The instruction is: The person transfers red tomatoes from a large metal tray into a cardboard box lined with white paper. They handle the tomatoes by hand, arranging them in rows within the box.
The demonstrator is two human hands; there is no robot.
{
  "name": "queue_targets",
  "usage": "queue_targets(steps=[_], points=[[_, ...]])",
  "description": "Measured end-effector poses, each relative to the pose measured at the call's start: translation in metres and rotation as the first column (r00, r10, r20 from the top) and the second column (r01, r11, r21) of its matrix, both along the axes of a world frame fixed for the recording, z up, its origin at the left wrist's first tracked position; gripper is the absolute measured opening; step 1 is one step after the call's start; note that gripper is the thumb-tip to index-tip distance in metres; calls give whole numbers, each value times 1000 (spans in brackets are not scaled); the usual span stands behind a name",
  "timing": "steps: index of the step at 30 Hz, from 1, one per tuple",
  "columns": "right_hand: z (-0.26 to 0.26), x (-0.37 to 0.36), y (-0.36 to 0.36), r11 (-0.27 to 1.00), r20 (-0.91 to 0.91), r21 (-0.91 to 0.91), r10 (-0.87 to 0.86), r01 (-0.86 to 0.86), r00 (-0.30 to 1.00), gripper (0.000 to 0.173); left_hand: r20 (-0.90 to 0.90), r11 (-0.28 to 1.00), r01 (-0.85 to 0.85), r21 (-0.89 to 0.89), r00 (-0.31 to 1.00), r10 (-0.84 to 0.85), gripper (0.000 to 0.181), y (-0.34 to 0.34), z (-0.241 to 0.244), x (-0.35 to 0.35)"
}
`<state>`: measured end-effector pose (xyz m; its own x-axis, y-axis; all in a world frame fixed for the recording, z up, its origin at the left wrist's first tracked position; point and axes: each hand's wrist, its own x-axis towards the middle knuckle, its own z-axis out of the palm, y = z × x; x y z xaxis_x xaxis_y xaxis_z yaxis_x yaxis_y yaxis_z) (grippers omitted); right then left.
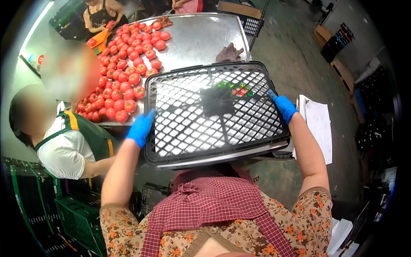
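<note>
A black plastic crate with a lattice base [217,102] is held up in front of me, its lattice facing me. My left hand [141,127], in a blue glove, grips its left side. My right hand [284,106], also in a blue glove, grips its right side. White material and a small green and red patch show through the lattice; what they are, I cannot tell. Beyond the crate, many red tomatoes [123,75] lie loose over the left part of a metal table [199,35]. A brownish crumpled cloth or glove [230,53] lies on the table behind the crate.
A co-worker in a green apron [93,138] stands close at my left. Another person [104,16] across the table holds a tomato by an orange container [101,40]. White paper sheets [316,128] are at my right. Green crates [78,221] stand at lower left, wooden pallets [342,75] far right.
</note>
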<state>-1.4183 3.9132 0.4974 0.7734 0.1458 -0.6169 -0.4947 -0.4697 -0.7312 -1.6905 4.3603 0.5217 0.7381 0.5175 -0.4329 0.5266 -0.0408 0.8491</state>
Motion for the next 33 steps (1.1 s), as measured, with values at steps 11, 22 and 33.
queue_targets(steps=[11,22,33], points=[[-36,-3,-10,922,381,-378,239,-85,893,82,-67,983,124,132,991,-116,53,22,-20,47],[-68,0,-15,959,545,-280,113,53,831,82,133,934,103,341,979,-156,59,39,-80,65],[-25,-60,-6,998,464,44,-58,43,884,60,257,974,183,134,943,-213,44,42,-73,46]])
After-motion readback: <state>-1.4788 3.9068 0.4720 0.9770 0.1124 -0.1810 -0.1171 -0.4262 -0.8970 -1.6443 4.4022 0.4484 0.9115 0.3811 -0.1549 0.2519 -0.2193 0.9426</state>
